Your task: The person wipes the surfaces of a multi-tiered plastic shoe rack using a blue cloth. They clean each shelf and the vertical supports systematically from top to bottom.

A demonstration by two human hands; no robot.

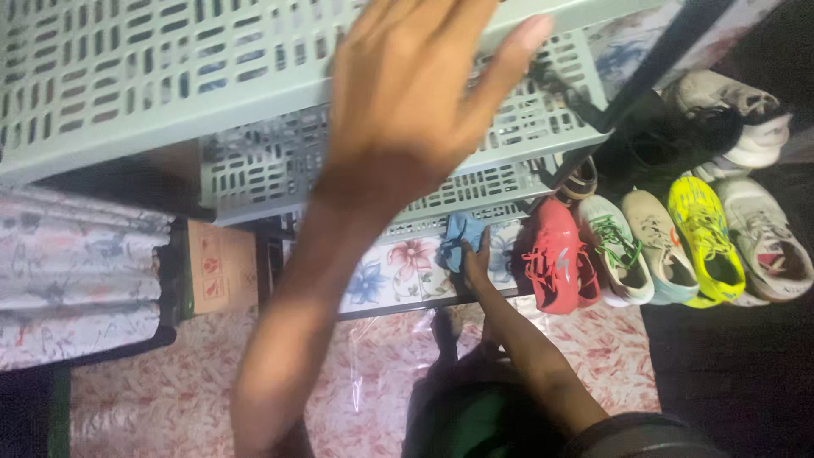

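Observation:
My left hand [415, 85] is raised and blurred. It lies flat against the front edge of the top shelf of a grey slotted plastic rack [127, 76], thumb spread to the right and nothing in it. Lower down, my right hand [475, 259] reaches under the rack and presses a crumpled blue cloth [458, 237] against a flower-patterned tiled surface [398, 271]. The cloth sits just left of a red shoe [555, 254].
Right of the red shoe stands a row of shoes: white with green laces [615, 246], beige [657, 242], yellow [704, 237] and grey-white [767, 242]. Behind them are a black shoe [670, 136] and a white sneaker [738, 110]. A cardboard box [222, 267] and patterned fabric [76, 271] lie left.

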